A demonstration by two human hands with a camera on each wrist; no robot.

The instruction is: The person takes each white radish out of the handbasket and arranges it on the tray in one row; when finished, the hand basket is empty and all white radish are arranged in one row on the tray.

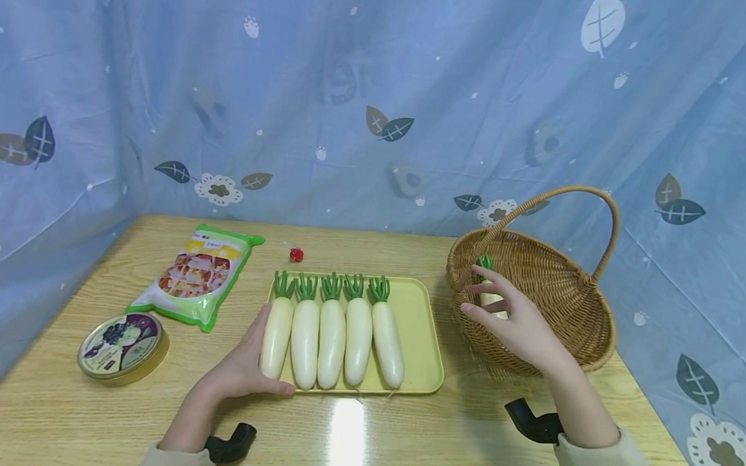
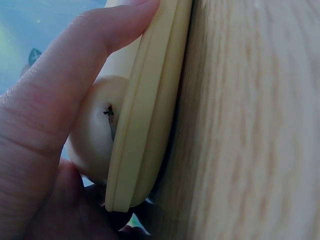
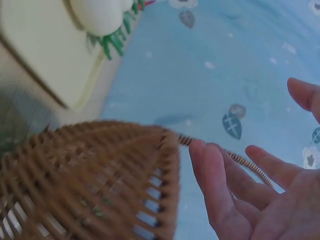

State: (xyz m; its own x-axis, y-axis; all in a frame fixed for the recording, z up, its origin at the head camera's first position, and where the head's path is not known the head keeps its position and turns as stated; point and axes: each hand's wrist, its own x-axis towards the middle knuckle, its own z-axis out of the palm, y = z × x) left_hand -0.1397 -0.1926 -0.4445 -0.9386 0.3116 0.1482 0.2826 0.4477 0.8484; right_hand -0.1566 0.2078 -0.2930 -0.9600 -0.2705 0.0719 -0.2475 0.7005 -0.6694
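Several white radishes (image 1: 331, 343) with green tops lie side by side on a pale yellow tray (image 1: 423, 341). My left hand (image 1: 246, 363) holds the tray at its near left corner, beside the leftmost radish (image 1: 276, 340). In the left wrist view the thumb (image 2: 107, 30) lies along the tray's rim (image 2: 142, 125), close to a radish's tip (image 2: 97, 130). My right hand (image 1: 517, 321) is over the left part of a wicker basket (image 1: 553, 292), fingers spread and holding nothing. Another white radish (image 1: 495, 299) is in the basket, partly hidden behind these fingers.
The basket's tall handle (image 1: 612, 224) arches up at the right. On the left are a green-edged food packet (image 1: 196, 273) and a round tin (image 1: 123, 350). A small red item (image 1: 296, 254) lies behind the tray. A blue patterned curtain (image 1: 331, 69) borders the table's back.
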